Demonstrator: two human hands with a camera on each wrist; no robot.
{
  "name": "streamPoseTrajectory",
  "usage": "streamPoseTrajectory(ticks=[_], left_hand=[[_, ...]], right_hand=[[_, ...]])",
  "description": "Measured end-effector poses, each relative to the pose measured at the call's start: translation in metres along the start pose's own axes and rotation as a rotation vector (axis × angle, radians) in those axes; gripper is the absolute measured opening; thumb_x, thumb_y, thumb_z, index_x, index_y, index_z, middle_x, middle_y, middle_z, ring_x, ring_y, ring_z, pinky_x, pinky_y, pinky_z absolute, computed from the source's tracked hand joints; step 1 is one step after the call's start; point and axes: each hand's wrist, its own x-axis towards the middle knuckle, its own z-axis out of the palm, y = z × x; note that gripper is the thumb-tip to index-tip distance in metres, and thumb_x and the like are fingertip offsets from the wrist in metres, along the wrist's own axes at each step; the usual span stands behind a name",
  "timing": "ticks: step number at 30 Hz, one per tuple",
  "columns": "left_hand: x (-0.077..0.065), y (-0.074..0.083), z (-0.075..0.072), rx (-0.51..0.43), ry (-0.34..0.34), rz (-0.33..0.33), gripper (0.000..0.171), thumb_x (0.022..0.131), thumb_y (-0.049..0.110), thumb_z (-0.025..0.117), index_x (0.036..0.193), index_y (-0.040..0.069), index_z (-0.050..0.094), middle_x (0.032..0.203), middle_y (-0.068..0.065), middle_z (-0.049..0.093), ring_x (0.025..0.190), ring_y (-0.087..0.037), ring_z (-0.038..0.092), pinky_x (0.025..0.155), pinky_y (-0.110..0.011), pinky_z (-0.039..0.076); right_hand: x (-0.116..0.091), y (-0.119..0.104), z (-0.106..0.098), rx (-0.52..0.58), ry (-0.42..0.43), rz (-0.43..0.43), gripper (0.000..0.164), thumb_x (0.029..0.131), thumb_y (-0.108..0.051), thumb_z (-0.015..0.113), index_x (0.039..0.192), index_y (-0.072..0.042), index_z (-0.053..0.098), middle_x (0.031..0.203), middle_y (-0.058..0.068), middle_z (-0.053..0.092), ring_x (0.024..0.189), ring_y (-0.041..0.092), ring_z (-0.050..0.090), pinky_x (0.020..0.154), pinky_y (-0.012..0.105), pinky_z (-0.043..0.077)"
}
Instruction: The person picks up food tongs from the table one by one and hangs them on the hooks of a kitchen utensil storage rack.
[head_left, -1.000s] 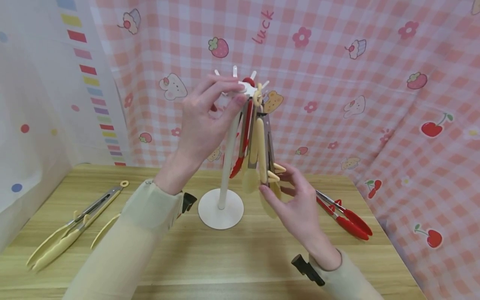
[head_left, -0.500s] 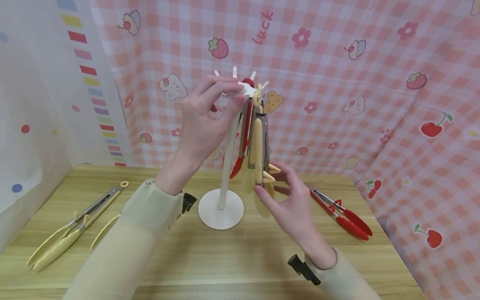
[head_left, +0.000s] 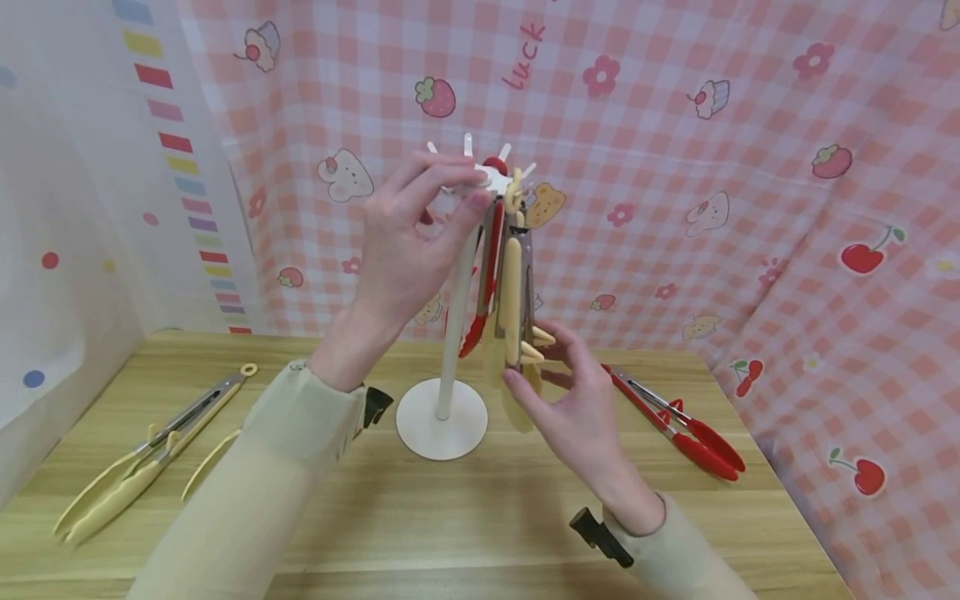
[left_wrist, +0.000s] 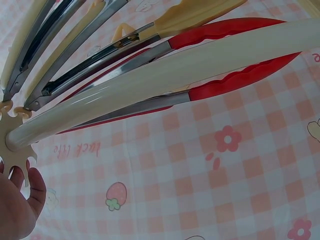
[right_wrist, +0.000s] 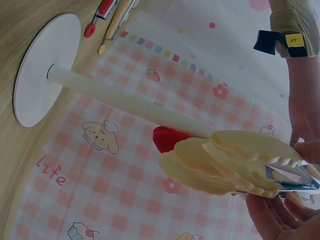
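A white stand (head_left: 453,333) with a round base and a hooked top rises mid-table. My left hand (head_left: 408,237) pinches the edge of that top between fingers and thumb. From the hooks hang two pairs of cream-yellow tongs (head_left: 513,292), side by side, and a pair of red tongs (left_wrist: 240,77) behind the post. My right hand (head_left: 577,408) holds the nearer yellow tongs low on their arms, thumb on one side and fingers on the other. In the right wrist view the yellow tong heads (right_wrist: 215,165) overlap, partly covering the red tip (right_wrist: 167,139).
Another pair of yellow tongs (head_left: 161,454) lies spread on the wooden table at left. A further yellow piece (head_left: 210,462) is mostly behind my left sleeve. Red tongs (head_left: 697,442) lie at right. A pink checked cloth (head_left: 637,167) hangs behind.
My right hand has drifted a little left, swinging the lower end of the yellow tongs closer to the post. My left hand has kept its place on the stand's top.
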Motion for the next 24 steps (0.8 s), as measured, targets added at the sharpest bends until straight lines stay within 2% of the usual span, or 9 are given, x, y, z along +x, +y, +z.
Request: streamPoseTrajectory(ticks=[24], left_hand=[[-0.0004, 0.0001, -0.0004, 0.001, -0.007, 0.008, 0.021, 0.099, 0.017, 0.074, 0.114, 0.003, 0.076, 0.12, -0.016, 0.073, 0.104, -0.024, 0.07, 0.064, -0.015, 0.045]], right_hand=[[0.0019, 0.0044, 0.0103, 0.004, 0.022, -0.044, 0.062, 0.087, -0.006, 0.084, 0.143, -0.004, 0.056, 0.126, 0.016, 0.073, 0.109, 0.03, 0.074, 0.082, 0.043, 0.067]])
